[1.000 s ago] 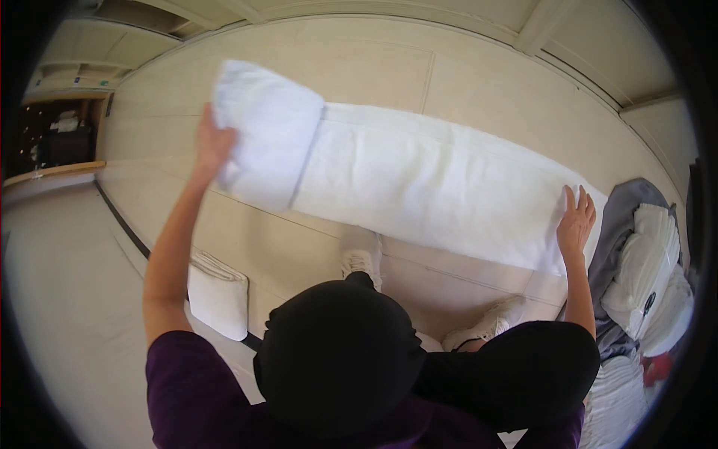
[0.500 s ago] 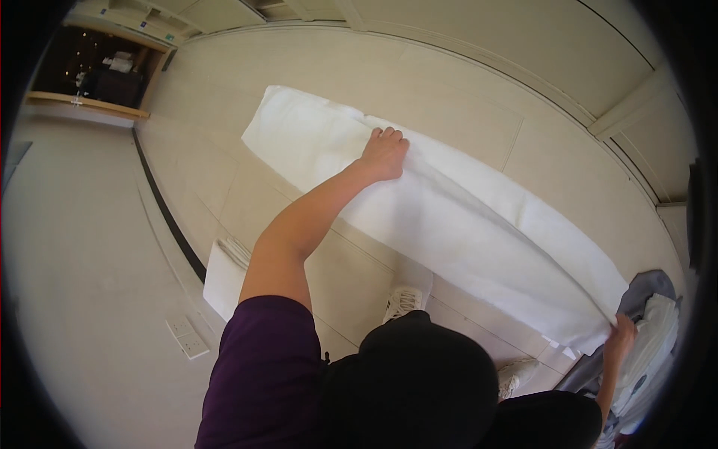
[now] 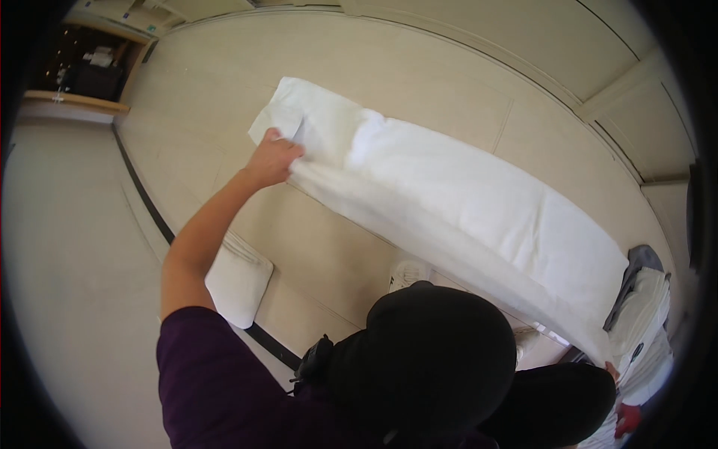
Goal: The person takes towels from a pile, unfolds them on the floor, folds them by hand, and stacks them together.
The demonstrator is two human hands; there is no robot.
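Note:
A long white folded cloth (image 3: 479, 194) lies across the floor, from the upper middle toward the lower right. My left hand (image 3: 274, 159) is closed on its near edge by the left end and lifts it a little, so a fold sags between my hands. At the far right my right hand (image 3: 612, 372) shows only in part, its fingers at the cloth's near right corner. That edge appears raised along its length. Creases run across the flat part of the cloth.
A folded white cloth stack (image 3: 243, 288) lies left of me on the floor. Grey and white bundled fabrics (image 3: 639, 314) sit beyond the cloth's right end, with something red (image 3: 627, 420) beside them. Pale cabinets (image 3: 508, 45) line the far side. My shoe (image 3: 409, 275) is near the cloth.
My left hand has moved left and nearer to me, drawing the cloth's upper layer edge along. My right hand has come down and nearer. The cloth's near side has opened toward me.

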